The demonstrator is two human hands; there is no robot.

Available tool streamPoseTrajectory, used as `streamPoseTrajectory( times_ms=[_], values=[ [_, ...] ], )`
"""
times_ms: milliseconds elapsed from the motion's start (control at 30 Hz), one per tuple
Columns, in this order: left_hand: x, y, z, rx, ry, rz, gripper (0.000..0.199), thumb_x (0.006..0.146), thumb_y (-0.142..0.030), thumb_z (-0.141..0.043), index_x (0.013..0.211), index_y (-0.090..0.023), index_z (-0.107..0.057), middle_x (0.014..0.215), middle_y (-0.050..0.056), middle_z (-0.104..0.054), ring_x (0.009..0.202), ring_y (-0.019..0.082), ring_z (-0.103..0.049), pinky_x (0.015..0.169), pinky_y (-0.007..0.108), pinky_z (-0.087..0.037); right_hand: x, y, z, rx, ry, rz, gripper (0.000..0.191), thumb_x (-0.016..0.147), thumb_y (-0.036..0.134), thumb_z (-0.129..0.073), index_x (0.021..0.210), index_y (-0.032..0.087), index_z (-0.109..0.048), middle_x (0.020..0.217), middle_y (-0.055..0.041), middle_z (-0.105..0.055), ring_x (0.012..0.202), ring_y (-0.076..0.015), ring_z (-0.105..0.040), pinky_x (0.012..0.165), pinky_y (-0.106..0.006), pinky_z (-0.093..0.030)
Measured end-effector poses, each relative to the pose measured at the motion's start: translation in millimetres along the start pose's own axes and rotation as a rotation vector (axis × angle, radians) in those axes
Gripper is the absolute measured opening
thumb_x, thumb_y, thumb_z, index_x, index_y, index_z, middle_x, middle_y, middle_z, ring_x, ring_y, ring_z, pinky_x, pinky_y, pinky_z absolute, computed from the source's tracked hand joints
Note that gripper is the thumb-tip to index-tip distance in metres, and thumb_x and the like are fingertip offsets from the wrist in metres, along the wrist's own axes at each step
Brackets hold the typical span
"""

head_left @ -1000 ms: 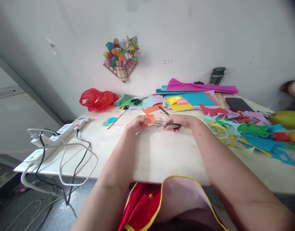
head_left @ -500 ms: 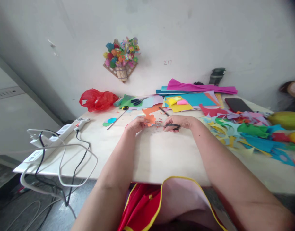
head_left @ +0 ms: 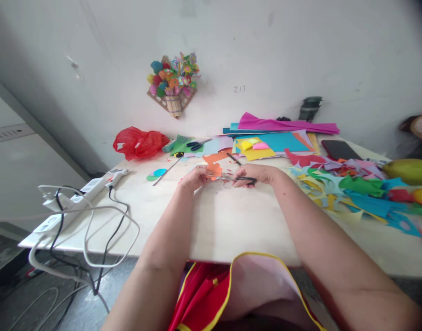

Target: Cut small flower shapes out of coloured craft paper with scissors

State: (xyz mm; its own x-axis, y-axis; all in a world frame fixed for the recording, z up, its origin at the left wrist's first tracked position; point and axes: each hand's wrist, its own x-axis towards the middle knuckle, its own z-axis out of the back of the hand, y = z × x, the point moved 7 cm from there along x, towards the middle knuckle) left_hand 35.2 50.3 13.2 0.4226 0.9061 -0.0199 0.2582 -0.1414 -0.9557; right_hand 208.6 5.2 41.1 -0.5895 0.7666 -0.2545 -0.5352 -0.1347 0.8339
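Observation:
My right hand (head_left: 254,174) is wrapped round the black handles of a pair of scissors (head_left: 247,179). Their thin metal blades point left, reaching the fingertips of my left hand (head_left: 196,177). That hand is closed in a pinch near the blade tips; what it grips is too small to make out. Just behind both hands are pieces of orange paper (head_left: 214,166) with scalloped edges, one close to the left fingertips. I cannot tell whether they touch. A dark pen-like stick (head_left: 234,159) lies behind my right hand.
Colored scraps (head_left: 355,188) spread over the table's right side, near a phone (head_left: 340,151). Paper sheets (head_left: 283,141), a second pair of scissors (head_left: 196,145) and a red plastic bag (head_left: 140,143) lie at the back. Power strips (head_left: 71,204) with cables occupy the left. Paper flowers (head_left: 174,80) hang above.

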Motion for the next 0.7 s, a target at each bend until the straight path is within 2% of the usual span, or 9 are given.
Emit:
streamPoseTrajectory(
  times_ms=[200, 400, 700],
  values=[
    [0.5, 0.0, 2.1, -0.015, -0.019, -0.007, 0.013, 0.051, -0.010, -0.064, 0.063, -0.013, -0.064, 0.058, 0.001, -0.063, 0.054, 0.013, -0.058, 0.062, 0.027, -0.050, 2.3, -2.7, 2.7, -0.012, -0.005, 0.032, 0.053, 0.054, 0.058, -0.087, 0.079, 0.014, -0.073, 0.049, 0.0047, -0.052, 0.044, -0.0064, -0.043, 0.044, -0.020, -0.031],
    [-1.3, -1.1, -0.3, -0.020, -0.050, 0.015, 0.010, 0.051, -0.006, -0.061, 0.058, -0.013, -0.061, 0.055, 0.001, -0.060, 0.054, 0.013, -0.057, 0.060, 0.026, -0.049, 0.9, 0.2, 3.8, -0.035, -0.030, 0.033, 0.049, 0.056, 0.055, -0.087, 0.080, 0.013, -0.075, 0.049, 0.0045, -0.052, 0.043, -0.0058, -0.042, 0.043, -0.020, -0.029],
    [-2.4, -2.9, -2.3, -0.022, -0.065, 0.027, 0.010, 0.052, -0.007, -0.064, 0.056, -0.013, -0.059, 0.051, -0.001, -0.057, 0.048, 0.011, -0.056, 0.047, 0.019, -0.043, 0.8, 0.1, 2.1, -0.018, -0.025, 0.027, 0.048, 0.059, 0.054, -0.087, 0.079, 0.013, -0.073, 0.048, 0.0046, -0.052, 0.042, -0.0057, -0.042, 0.042, -0.020, -0.030]
  ],
)
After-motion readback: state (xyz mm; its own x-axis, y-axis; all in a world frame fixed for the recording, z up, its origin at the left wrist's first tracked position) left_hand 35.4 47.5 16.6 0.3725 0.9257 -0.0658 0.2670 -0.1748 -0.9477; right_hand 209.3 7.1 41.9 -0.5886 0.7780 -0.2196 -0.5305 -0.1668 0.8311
